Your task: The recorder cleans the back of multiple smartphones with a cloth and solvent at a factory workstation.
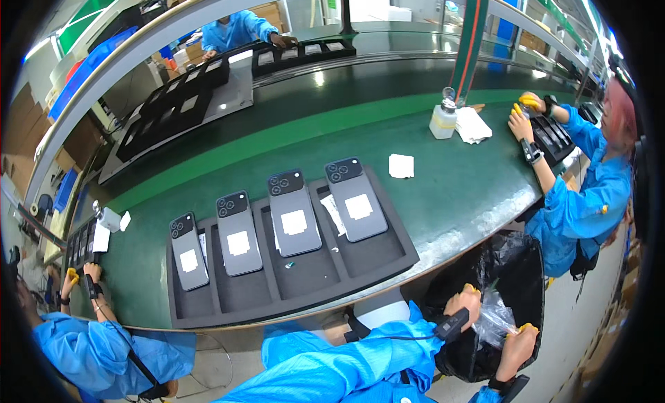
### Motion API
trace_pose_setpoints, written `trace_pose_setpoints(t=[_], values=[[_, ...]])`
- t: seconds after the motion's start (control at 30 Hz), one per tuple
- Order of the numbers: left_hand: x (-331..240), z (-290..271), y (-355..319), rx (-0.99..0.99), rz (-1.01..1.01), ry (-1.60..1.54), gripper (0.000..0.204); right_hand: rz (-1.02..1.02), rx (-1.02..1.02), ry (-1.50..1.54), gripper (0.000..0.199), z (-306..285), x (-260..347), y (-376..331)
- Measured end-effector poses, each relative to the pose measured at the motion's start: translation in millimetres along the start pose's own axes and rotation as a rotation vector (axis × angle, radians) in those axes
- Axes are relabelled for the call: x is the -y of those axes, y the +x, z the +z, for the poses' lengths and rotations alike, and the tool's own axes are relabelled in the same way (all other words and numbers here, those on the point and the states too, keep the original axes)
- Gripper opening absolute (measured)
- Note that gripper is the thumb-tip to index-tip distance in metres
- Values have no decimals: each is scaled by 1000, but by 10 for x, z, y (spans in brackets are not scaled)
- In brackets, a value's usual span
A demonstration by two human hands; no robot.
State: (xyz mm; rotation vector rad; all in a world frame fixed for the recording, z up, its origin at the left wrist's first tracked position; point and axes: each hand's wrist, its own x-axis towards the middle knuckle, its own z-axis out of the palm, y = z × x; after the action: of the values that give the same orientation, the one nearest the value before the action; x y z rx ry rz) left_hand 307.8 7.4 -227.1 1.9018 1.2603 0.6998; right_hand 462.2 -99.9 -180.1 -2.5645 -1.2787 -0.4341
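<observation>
Held crumpled clear plastic film [496, 316] over the mouth of a black-lined bin [521, 278], just off the near edge of the green bench [471, 195], with the left hand [464, 304] closed on the film's left side and the right hand [517, 346] pinched on its lower right edge, the two well apart and tipped with yellow finger covers [529, 327]. Wore blue sleeves [377, 351] and dark wrist devices [452, 324]. Had on the bench, to the left, a dark foam tray [305, 303] of four compartments, with one grey phone [294, 212] in each, camera end at the far rim, white label on the back. Saw white slips [333, 213] beside some phones and a small green scrap [289, 265] in the third compartment from the left. Found, right of the tray, a white paper square [401, 166], and farther off a bottle [443, 120] beside stacked white sheets [474, 126]. Noticed a blue-clad co-worker [585, 209] at right by another dark tray [551, 138], a second co-worker [111, 351] at left, and a third co-worker [239, 30] on the far side.
</observation>
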Motion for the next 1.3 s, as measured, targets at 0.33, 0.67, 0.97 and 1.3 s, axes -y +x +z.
trace_pose_setpoints(t=[0.33, 0.67, 0.97, 1.3], values=[[495, 445, 35, -156, 299, 45, 26, 176, 242, 474, 26, 7, 40, 1], [-90, -112, 26, 76, 153, 44, 12, 133, 74, 279, 16, -7, 185, -85], [97, -131, 170, -50, 58, 36, 25, 165, 438, 851, 49, -212, 83, -145], [-130, -233, -13, 116, 363, -210, 44, 323, 404, 1119, 47, -340, -77, -220]])
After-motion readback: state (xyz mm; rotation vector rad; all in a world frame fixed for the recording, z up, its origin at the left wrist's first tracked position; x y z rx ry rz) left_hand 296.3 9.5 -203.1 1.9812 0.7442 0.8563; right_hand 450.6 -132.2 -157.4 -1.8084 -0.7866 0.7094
